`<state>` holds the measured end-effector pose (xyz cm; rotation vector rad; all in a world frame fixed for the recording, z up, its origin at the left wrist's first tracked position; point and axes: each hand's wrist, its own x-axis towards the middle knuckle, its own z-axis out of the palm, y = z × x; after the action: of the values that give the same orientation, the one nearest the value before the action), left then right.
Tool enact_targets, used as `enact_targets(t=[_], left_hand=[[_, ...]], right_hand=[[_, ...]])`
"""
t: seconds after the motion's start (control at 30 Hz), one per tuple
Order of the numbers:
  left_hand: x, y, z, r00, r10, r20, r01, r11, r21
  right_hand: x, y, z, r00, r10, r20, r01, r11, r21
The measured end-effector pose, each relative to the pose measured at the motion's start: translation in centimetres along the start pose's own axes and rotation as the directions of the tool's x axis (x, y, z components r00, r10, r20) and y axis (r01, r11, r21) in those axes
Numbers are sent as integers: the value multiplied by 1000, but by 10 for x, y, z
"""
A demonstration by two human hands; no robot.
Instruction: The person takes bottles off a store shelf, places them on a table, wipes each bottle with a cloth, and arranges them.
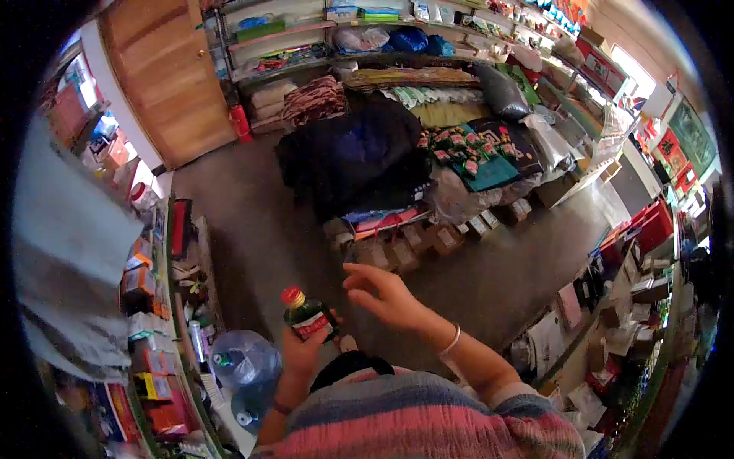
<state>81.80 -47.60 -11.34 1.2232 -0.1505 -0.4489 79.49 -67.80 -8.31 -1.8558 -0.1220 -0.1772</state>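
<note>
- A dark green bottle (307,315) is gripped in the left hand (300,348), in front of the striped top (413,409) and left of its middle.
- The bottle is held roughly upright, slightly tilted, and is topped by a red cap (292,295); a red and white label (313,324) is shown on its side.
- The right hand (382,297) is raised and empty, with its fingers spread and partly bent; a pale bracelet (453,339) is worn on that wrist.
- The two hands are held apart, and the bottle is not touched by the right hand.
- Large clear water jugs (246,359) are placed beside the left arm, near the stocked shelf (174,306).
- Beyond the hands, the grey floor (256,222) is seen, and a dark cloth heap (348,157) is piled on the central display.
- Small red and green packets (463,145) are laid to the right of the heap, with cardboard boxes (445,239) set below.
- At the back, a wooden door (162,80) is seen beside the wall shelves (287,37).
</note>
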Motion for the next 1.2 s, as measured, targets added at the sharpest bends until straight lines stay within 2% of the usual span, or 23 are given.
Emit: enact_targets(t=[0.07, 0.17, 0.2, 0.3, 0.4, 0.5, 0.53, 0.57, 0.63, 0.7, 0.73, 0.83, 0.87, 0.9, 0.93, 0.97, 1.0, 1.03, 1.07, 1.1, 1.13, 1.17, 1.2], left_hand=[[50, -2, -8, 996, 51, 78, -47, 997, -60], [106, 12, -3, 993, -6, 118, 10, 999, -34], [122, 14, 3, 993, -25, 113, 35, 996, -84], [168, 16, 27, 992, -63, 111, 82, 979, -185], [205, 10, 49, 991, -87, 105, 107, 974, -201], [243, 6, 74, 996, -68, 54, 78, 975, -209], [254, 2, 80, 998, -56, 31, 61, 977, -204], [263, -2, 89, 999, -50, 11, 52, 979, -199], [280, -3, 111, 997, -55, -62, 42, 978, -203], [299, -4, 125, 993, -61, -96, 40, 977, -211], [307, 5, 141, 996, -2, -84, -15, 979, -203], [334, 9, 161, 979, -118, -166, 82, 975, -209], [341, 18, 170, 976, -146, -159, 108, 968, -227], [348, 9, 160, 996, 57, -72, -47, 990, 132], [353, -7, 139, 968, 231, 103, -252, 862, 440], [369, -17, 132, 877, 336, 343, -480, 610, 630], [382, -9, 142, 977, 180, 117, -211, 906, 367], [394, 2, 152, 992, -121, -20, 121, 992, 21], [405, -2, 140, 978, -152, 143, 148, 988, 35], [420, -7, 125, 944, -162, 287, 157, 987, 41], [429, -7, 131, 919, -239, 314, 267, 963, -47], [440, 0, 136, 897, -302, 322, 359, 924, -133], [447, 2, 145, 873, -369, 319, 445, 869, -215]], right_hand=[[45, 14, -20, 998, -28, -49, 21, 990, -143], [94, 66, -50, 985, -1, -174, -40, 972, -232], [107, 80, -60, 972, -6, -234, -19, 994, -104], [149, 144, -104, 927, 195, -320, -164, 979, 120], [201, 211, -154, 881, 234, -411, -195, 971, 135], [256, 238, -193, 849, 106, -518, -206, 968, -140], [277, 250, -206, 862, 62, -504, -221, 939, -263], [296, 262, -213, 863, 88, -497, -271, 911, -311], [323, 293, -220, 865, -45, -500, -261, 812, -523], [338, 276, -225, 900, 138, -413, -358, 775, -521], [345, 279, -226, 915, 140, -378, -343, 763, -548], [358, 296, -228, 963, 122, -242, -252, 731, -634], [356, 298, -231, 973, 54, -223, -182, 772, -609], [357, 285, -236, 977, -19, -214, -114, 800, -588], [365, 281, -247, 984, 41, -174, -111, 903, -416], [370, 281, -255, 983, 96, -154, -130, 965, -228], [374, 295, -247, 958, 200, -204, -192, 980, 55], [369, 254, -264, 938, 315, -144, -231, 880, 414], [373, 257, -261, 918, 374, -133, -200, 725, 659], [378, 236, -271, 919, 369, -136, -140, 629, 764], [369, 215, -282, 928, 366, -69, -123, 476, 870], [374, 213, -288, 936, 324, -135, -54, 512, 857], [364, 179, -303, 959, 230, -163, 28, 498, 867]])
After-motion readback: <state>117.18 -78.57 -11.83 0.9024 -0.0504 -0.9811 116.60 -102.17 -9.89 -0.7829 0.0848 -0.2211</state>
